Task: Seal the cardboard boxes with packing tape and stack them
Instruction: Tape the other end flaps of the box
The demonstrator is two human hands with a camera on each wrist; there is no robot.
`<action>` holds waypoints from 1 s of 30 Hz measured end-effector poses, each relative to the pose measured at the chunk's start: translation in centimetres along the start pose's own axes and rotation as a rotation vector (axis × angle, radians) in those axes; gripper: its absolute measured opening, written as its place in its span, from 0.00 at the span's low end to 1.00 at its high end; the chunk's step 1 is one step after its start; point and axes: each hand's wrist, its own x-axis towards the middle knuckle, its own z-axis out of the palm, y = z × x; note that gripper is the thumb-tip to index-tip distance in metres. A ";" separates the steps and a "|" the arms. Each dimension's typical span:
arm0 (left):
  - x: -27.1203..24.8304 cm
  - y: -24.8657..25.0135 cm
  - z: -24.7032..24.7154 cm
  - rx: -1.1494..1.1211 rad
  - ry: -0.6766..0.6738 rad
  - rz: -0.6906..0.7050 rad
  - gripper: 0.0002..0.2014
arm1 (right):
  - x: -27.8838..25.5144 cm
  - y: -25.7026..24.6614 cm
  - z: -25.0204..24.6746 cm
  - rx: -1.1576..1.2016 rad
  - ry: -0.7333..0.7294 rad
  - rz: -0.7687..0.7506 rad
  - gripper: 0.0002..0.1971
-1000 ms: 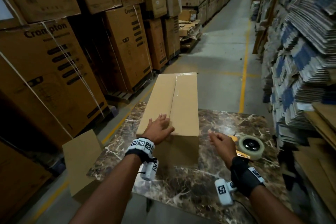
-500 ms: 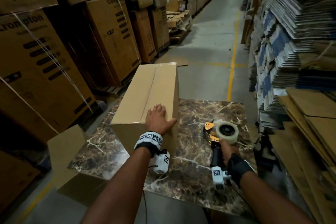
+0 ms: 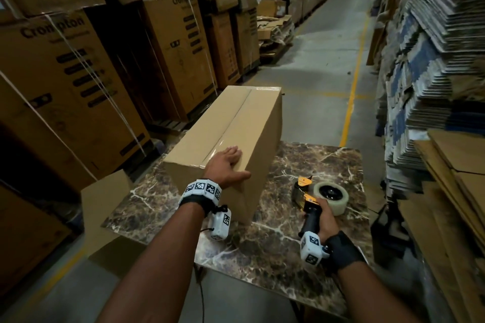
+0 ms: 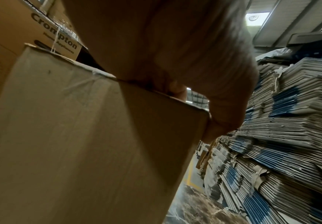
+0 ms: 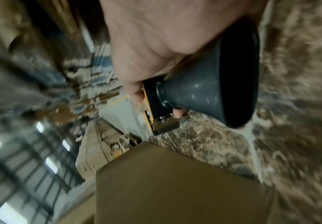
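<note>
A long closed cardboard box (image 3: 236, 126) lies on the marble table (image 3: 283, 244), with clear tape along its top seam. My left hand (image 3: 227, 162) rests flat on the box's near end, thumb over the near right corner; the left wrist view shows the palm on the box (image 4: 79, 136) edge. My right hand (image 3: 322, 220) grips the black handle of the tape dispenser (image 3: 315, 196), which stands on the table right of the box with its tape roll (image 3: 332, 195) facing up. In the right wrist view my fingers wrap the tape dispenser (image 5: 185, 97) handle.
Tall stacks of large printed cartons (image 3: 65, 81) line the left. Flattened cardboard sheets (image 3: 433, 73) are piled high on the right. A smaller open carton (image 3: 105, 199) stands at the table's left edge. A concrete aisle with a yellow line (image 3: 351, 97) runs ahead.
My right hand went from reaching toward the tape dispenser to gripping its handle. The left hand stayed on the box's near end, and the box has turned slightly.
</note>
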 end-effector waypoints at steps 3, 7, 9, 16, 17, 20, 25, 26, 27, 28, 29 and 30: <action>-0.3 0.1 -0.2 -0.053 -0.023 0.004 0.43 | -1.8 1.0 -0.5 0.118 -0.095 0.095 0.28; -0.4 0.3 -0.3 -0.028 -0.040 0.024 0.43 | -3.8 1.7 0.2 0.224 -0.170 0.019 0.27; -0.5 0.4 -0.1 0.008 -0.050 0.039 0.42 | -4.6 1.7 0.7 0.304 -0.153 -0.033 0.31; -0.4 -0.4 -0.7 -0.434 -0.083 -0.022 0.32 | -10.0 -0.3 4.7 0.101 -0.250 -0.195 0.39; -0.2 -0.5 -0.7 -0.568 -0.068 -0.059 0.29 | -11.0 -0.6 5.4 0.076 -0.289 -0.243 0.38; -0.1 -0.8 -1.1 -0.940 -0.047 -0.220 0.23 | -13.5 -1.3 7.4 0.017 -0.420 -0.378 0.34; -0.4 -1.2 -2.3 -1.301 0.005 -0.347 0.19 | -16.3 -1.5 10.4 -0.182 -0.358 -0.592 0.29; -0.6 -1.3 -2.6 -1.359 0.022 -0.346 0.19 | -16.4 -1.5 10.9 -0.228 -0.334 -0.631 0.30; -0.6 -1.7 -2.9 -1.421 0.035 -0.356 0.20 | -16.6 -1.3 11.3 -0.275 -0.321 -0.665 0.34; -0.7 -2.1 -3.3 -1.483 0.047 -0.361 0.20 | -16.7 -1.2 11.8 -0.318 -0.320 -0.682 0.38; -0.6 -2.6 -3.7 -1.533 0.056 -0.368 0.20 | -16.8 -1.1 12.3 -0.352 -0.326 -0.684 0.41; -0.6 -3.0 -4.2 -1.575 0.048 -0.369 0.19 | -17.0 -0.9 12.8 -0.374 -0.343 -0.679 0.43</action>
